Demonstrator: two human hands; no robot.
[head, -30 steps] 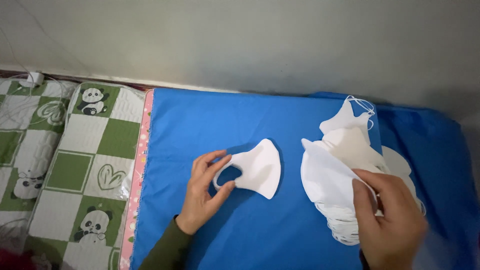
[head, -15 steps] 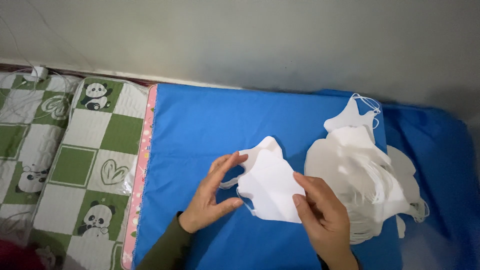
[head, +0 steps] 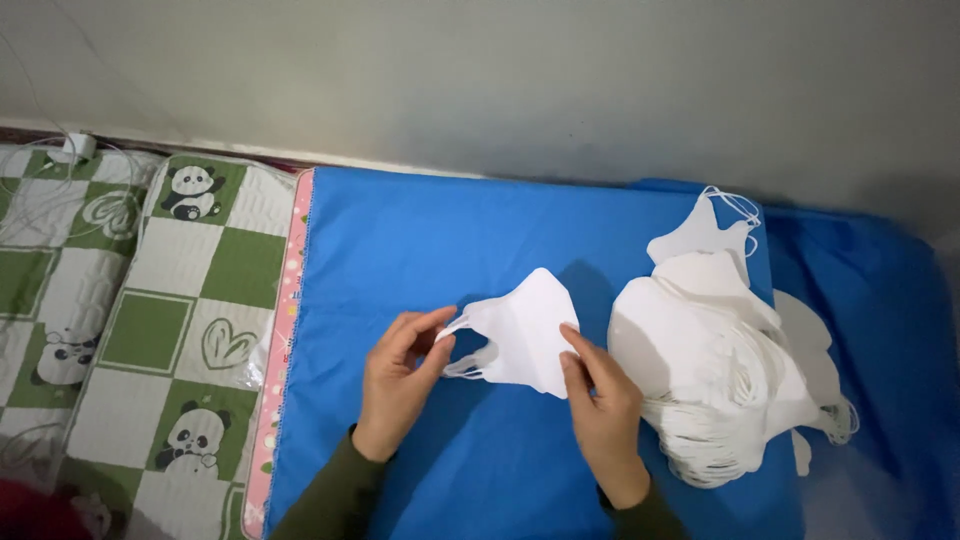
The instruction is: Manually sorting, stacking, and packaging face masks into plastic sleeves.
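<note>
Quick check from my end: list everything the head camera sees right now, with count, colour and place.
face mask: one, white, flat on the blue cloth at centre, held by both hands.
mask pile: many, white, fanned out right of centre; exact count unclear.
blue cloth: one, covers the work surface.
panda mat: one, green and white checks, left side.
cable: one, white, far left on the mat.
wall: grey, along the top.
left hand: pinches the mask's ear loop.
right hand: fingers press the mask's right edge.
</note>
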